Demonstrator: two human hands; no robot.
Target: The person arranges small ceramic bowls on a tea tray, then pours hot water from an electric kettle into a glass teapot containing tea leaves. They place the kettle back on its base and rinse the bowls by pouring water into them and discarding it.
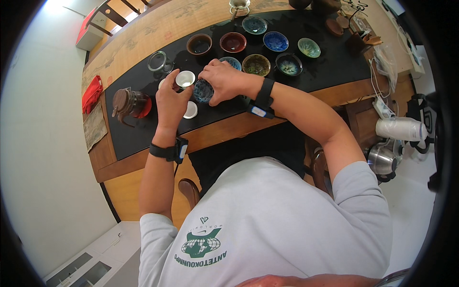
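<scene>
My left hand point(170, 98) grips a small white cup point(185, 79) by its sides, its bright inside facing up. Close beside it, my right hand point(226, 80) holds a dark blue mottled cup point(203, 91) tilted, with the opening towards the camera. A white cup point(190, 110) stands near the left wrist, and another white piece is partly hidden behind the left hand. Behind the right hand a light blue cup point(231, 63) is partly covered. An olive-brown patterned cup point(256, 65) and a black cup with a pale green centre point(289, 64) stand to its right.
A glass teapot point(132, 103) with red liquid stands at left, near a red cloth point(92, 94). A clear glass vessel point(157, 61), a brown bowl point(199, 44), a red bowl point(233, 42) and several coloured cups are farther back. A strainer point(239, 4) stands at the far edge.
</scene>
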